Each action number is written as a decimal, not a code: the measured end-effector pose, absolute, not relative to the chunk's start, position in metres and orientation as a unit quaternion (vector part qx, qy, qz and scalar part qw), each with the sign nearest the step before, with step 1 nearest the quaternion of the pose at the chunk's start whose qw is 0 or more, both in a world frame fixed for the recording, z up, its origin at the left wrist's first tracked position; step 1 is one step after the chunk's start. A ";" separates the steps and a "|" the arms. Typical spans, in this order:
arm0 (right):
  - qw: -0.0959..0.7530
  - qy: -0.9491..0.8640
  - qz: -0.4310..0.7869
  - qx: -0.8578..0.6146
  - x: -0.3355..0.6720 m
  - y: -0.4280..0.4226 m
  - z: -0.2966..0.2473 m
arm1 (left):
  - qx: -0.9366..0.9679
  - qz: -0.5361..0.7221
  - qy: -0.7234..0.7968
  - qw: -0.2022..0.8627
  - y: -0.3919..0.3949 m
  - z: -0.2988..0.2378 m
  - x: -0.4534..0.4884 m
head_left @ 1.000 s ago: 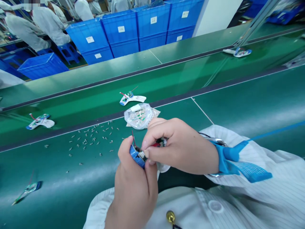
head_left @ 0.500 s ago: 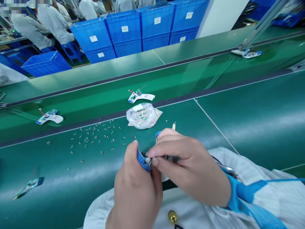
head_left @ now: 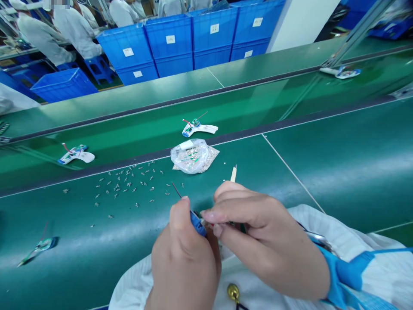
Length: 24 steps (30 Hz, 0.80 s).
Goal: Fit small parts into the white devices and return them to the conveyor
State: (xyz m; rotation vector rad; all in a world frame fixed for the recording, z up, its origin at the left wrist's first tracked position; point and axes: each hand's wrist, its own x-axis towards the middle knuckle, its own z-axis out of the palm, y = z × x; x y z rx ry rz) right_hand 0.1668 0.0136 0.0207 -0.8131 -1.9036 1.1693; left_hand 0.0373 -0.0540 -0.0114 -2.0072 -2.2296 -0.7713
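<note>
My left hand (head_left: 187, 254) is closed round a small blue plastic housing (head_left: 197, 224), thumb on top. A thin dark red wire (head_left: 176, 190) sticks up past the thumb. My right hand (head_left: 254, 232) meets the housing's right end, thumb and index finger pinched together. A bit of red and some green show at those fingers, but what they grip is mostly hidden. Just beyond the right hand lies a cream-coloured pointed tool (head_left: 233, 173). Farther off is a clear plastic bag (head_left: 190, 157) of tiny parts. Small metal pieces (head_left: 129, 184) are strewn left of it.
On the green conveyor belt (head_left: 145, 133) lie white-and-blue gun-shaped shells with circuit boards (head_left: 200, 129). Another circuit board with a wire (head_left: 38, 249) lies at the left on the bench. Blue crates (head_left: 169, 38) are stacked beyond; people in white (head_left: 72, 30) sit at far left.
The shells on the belt have shifted to the right. My right hand has moved slightly right and down, its fingertips drawn a little back from the housing, which has tilted in my left hand.
</note>
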 end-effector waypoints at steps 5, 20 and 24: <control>0.369 -0.703 0.512 -0.327 0.165 0.014 0.020 | -0.657 -0.227 -0.718 0.038 -0.051 -0.007 0.037; 0.323 -0.617 0.263 -0.668 0.232 0.204 -0.024 | -0.641 -0.143 -0.665 -0.355 -0.023 -0.009 0.030; 0.311 -0.595 0.138 -0.728 0.257 0.275 -0.039 | -0.676 -0.016 -0.593 -0.437 -0.010 -0.002 0.032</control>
